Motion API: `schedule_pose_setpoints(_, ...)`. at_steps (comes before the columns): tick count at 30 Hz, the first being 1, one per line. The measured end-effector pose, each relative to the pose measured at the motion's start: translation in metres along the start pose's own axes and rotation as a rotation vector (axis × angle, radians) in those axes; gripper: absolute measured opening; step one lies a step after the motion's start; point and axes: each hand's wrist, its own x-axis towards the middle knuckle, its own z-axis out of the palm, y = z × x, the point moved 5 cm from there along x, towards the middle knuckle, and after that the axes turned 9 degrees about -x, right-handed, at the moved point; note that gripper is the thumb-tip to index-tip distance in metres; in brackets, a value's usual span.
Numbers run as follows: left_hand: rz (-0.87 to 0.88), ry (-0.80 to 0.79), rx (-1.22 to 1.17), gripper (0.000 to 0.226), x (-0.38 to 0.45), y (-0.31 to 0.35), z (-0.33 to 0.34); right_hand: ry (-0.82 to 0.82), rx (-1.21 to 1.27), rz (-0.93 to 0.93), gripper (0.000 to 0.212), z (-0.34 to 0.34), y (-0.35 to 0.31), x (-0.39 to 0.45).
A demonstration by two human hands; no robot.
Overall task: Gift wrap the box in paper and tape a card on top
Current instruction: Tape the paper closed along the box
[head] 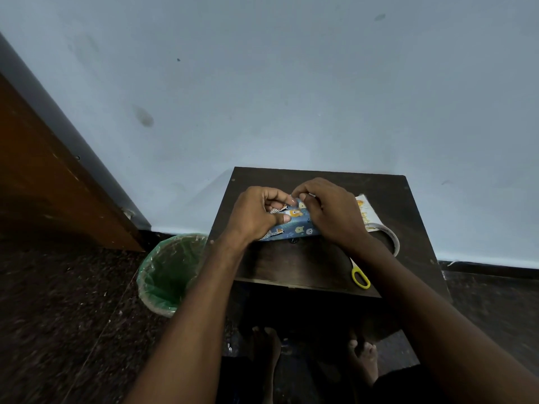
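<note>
A small box wrapped in blue paper with animal faces (294,225) lies on the dark wooden table (294,263). My left hand (256,212) grips its left end, thumb pressed on the paper, fingers curled over the top edge. My right hand (326,211) covers the right half and pinches the paper at the top edge, fingertips meeting those of the left. A white card with a yellow picture (364,209) lies flat just right of the box, partly under my right hand. Most of the box's far side is hidden.
A wide roll of tape (392,240) sits behind my right wrist. Yellow-handled scissors (360,277) lie near the table's front right edge. A green bin lined with clear plastic (169,272) stands on the floor to the left. A blue wall is behind.
</note>
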Motion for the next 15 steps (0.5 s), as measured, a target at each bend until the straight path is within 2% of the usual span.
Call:
schedule_pose_setpoints(6,-0.015,0.016,0.011,0.030,0.0004,-0.0008,-0.0011,-0.034,0.070,0.049,0.007,-0.0001,0.0011,-0.0002)
schedule_pose_setpoints(15,-0.018,0.016,0.023,0.027,0.0014,-0.0011,-0.0010,-0.058,0.103,0.084,0.011,0.0049,0.0040,0.0013)
